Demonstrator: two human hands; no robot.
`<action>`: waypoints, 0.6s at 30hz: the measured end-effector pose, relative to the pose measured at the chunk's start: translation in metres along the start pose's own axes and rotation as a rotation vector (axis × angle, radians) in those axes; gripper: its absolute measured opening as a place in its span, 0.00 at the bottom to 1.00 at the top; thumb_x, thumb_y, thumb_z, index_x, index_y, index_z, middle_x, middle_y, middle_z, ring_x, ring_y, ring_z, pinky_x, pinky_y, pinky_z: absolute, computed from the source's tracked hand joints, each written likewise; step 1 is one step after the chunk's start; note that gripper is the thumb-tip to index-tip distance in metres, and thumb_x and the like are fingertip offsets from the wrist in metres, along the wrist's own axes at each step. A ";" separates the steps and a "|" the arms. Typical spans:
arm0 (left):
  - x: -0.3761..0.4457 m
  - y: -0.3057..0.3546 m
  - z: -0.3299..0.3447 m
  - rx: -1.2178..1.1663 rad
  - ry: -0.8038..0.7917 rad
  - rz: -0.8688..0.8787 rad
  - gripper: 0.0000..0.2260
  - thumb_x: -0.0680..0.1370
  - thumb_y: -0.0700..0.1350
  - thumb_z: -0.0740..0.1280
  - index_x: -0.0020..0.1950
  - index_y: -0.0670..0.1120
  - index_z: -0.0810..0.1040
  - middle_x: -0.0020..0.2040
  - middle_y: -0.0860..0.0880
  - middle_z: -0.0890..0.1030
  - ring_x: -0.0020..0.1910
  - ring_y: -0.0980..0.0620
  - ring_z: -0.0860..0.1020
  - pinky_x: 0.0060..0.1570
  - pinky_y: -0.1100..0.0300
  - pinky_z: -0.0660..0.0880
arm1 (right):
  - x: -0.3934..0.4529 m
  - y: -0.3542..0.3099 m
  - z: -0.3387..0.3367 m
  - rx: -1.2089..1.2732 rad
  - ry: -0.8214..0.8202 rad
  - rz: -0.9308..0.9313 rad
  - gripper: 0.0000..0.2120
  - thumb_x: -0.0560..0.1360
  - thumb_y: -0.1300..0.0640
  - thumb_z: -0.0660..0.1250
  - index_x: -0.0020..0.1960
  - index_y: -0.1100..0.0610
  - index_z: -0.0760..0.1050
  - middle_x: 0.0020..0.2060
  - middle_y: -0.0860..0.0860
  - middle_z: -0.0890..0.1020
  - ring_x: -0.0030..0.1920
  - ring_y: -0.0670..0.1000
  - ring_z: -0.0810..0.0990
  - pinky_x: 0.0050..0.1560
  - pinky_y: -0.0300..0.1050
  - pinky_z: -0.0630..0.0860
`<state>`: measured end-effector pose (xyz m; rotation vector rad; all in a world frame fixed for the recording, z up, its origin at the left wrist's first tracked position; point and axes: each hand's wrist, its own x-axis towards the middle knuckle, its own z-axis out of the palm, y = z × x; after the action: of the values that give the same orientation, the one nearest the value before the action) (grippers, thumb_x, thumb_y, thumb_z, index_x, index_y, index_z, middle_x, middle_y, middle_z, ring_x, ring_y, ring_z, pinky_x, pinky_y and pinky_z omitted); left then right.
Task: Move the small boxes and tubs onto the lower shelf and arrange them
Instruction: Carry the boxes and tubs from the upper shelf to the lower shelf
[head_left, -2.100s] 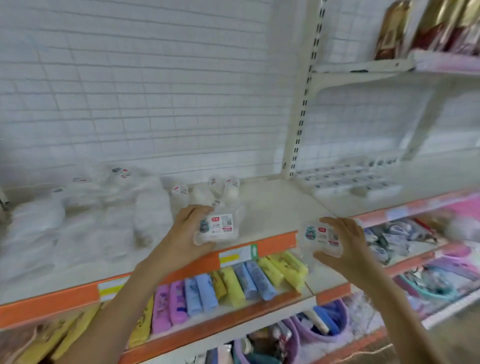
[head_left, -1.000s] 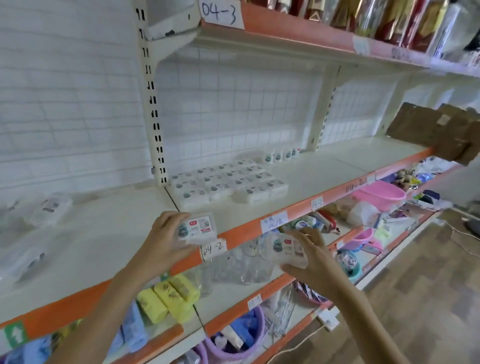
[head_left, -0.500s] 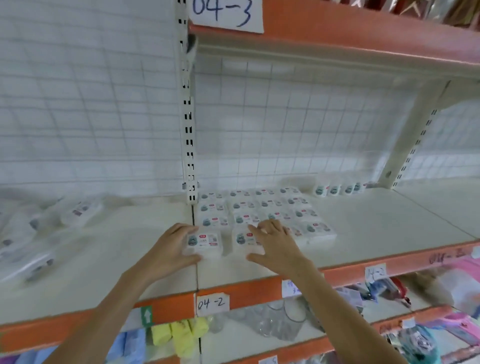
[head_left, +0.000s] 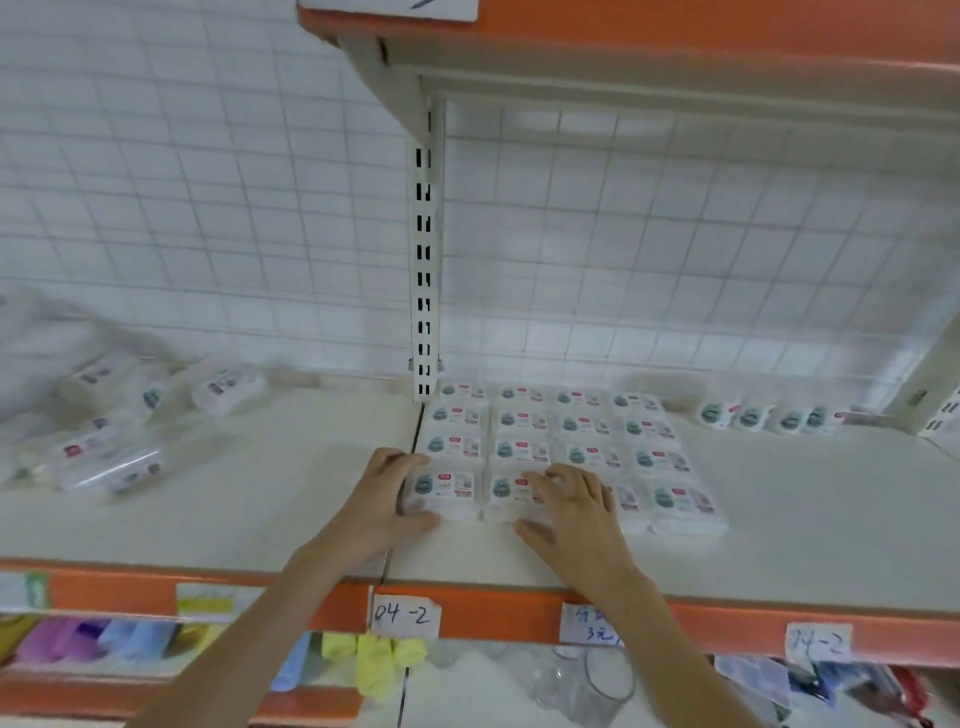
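On the shelf (head_left: 779, 519), at the front of a tidy grid (head_left: 561, 436) of small boxes, the left hand (head_left: 382, 506) cups the corner box (head_left: 441, 491) by its left side, thumb along the front edge. The right hand (head_left: 574, 512) lies flat, fingers spread, on the next box (head_left: 506, 493). These look light, stiff and slick in their wrap, so gripping opposite side walls should hold best. A loose pile (head_left: 114, 426) waits well apart to the left.

Hands (head_left: 483, 499) on front-row boxes (head_left: 470, 493)
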<state>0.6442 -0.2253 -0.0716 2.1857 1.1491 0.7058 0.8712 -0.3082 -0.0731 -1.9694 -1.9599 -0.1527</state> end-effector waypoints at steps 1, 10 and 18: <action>-0.001 0.002 0.001 -0.006 0.010 -0.012 0.35 0.62 0.56 0.68 0.67 0.44 0.68 0.56 0.51 0.63 0.57 0.56 0.67 0.61 0.67 0.66 | -0.001 0.001 0.001 0.030 0.000 0.002 0.21 0.66 0.47 0.71 0.57 0.53 0.77 0.53 0.55 0.77 0.55 0.60 0.77 0.55 0.57 0.72; 0.003 -0.002 0.011 0.021 0.079 -0.016 0.30 0.69 0.47 0.74 0.67 0.43 0.67 0.57 0.51 0.61 0.57 0.57 0.65 0.56 0.74 0.58 | -0.002 0.000 0.001 0.114 -0.008 0.026 0.24 0.73 0.50 0.67 0.67 0.54 0.69 0.65 0.54 0.69 0.67 0.58 0.64 0.68 0.52 0.58; 0.001 0.000 0.013 -0.012 0.051 -0.002 0.31 0.72 0.44 0.72 0.70 0.42 0.61 0.60 0.49 0.59 0.57 0.57 0.63 0.57 0.73 0.58 | -0.003 -0.008 -0.007 0.079 -0.007 0.067 0.31 0.67 0.39 0.60 0.67 0.53 0.68 0.63 0.52 0.71 0.66 0.56 0.66 0.66 0.52 0.62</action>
<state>0.6533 -0.2275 -0.0804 2.1675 1.1688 0.7698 0.8644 -0.3138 -0.0661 -1.9841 -1.8723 -0.0512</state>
